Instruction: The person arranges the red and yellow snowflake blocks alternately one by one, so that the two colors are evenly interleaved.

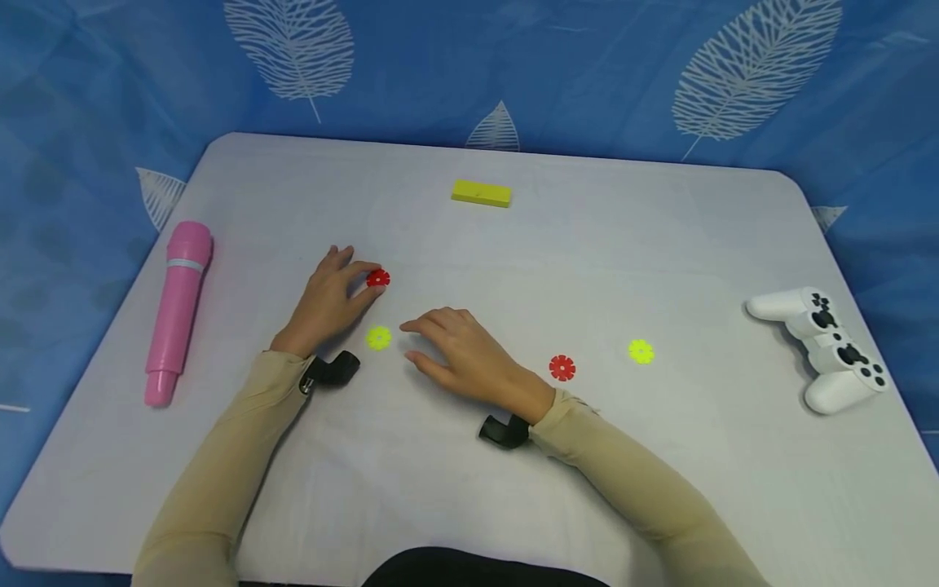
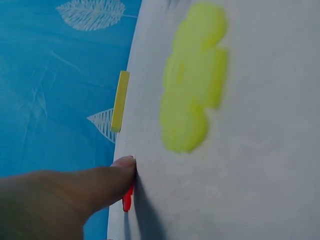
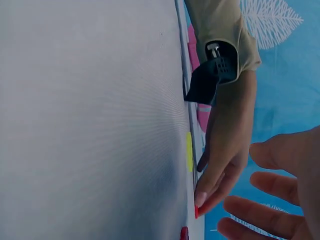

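Thumb and forefinger of my left hand [image 1: 326, 300] pinch the edges of a red notched disc [image 1: 377, 279], flower-like in outline. In the left wrist view that red disc [image 2: 127, 199] appears edge-on beneath the thumb. Nearer me lies a yellow notched disc [image 1: 378, 338], which looms large and blurred in the left wrist view. My right hand [image 1: 469, 359] hovers to its right with fingers spread and nothing held. Beyond the right wrist are a second red disc [image 1: 562, 368] and a second yellow disc [image 1: 641, 351].
A pink microphone [image 1: 178, 314] lies at the table's left side. Toward the far edge sits a yellow block [image 1: 481, 193]. On the right rests a white game controller [image 1: 822, 346]. The white table [image 1: 411, 489] has blue leaf-patterned cloth around it.
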Available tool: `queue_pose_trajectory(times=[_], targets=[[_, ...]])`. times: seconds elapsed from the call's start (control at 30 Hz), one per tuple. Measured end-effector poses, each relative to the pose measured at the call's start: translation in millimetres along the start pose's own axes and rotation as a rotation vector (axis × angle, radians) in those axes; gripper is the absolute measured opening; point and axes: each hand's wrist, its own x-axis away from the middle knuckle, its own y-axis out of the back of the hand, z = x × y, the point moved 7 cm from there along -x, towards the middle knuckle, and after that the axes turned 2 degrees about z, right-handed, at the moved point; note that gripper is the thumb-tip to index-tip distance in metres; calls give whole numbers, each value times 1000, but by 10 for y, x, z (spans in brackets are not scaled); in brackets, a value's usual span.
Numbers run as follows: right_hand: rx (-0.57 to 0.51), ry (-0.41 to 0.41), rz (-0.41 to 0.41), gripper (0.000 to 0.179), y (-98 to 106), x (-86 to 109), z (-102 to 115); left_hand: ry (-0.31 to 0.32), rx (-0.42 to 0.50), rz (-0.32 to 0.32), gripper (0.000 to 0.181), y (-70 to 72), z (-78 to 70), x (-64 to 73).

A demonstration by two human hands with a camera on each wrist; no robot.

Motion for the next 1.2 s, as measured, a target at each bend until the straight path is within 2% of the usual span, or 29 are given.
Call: queue_pose_trajectory(times=[0.23, 0.5, 0.83, 1.2], targets=[[-1, -20, 37, 34, -78, -160, 6, -8, 13, 0, 40, -15, -11, -150], [58, -69, 153, 42, -230, -327, -30, -8, 29, 9, 41, -33, -7, -245], [123, -126, 302, 55, -347, -433, -52, -7, 0, 0, 42, -36, 21, -274], [70, -205, 333, 49, -411, -486, -107, 20, 3, 15, 42, -53, 32, -271]])
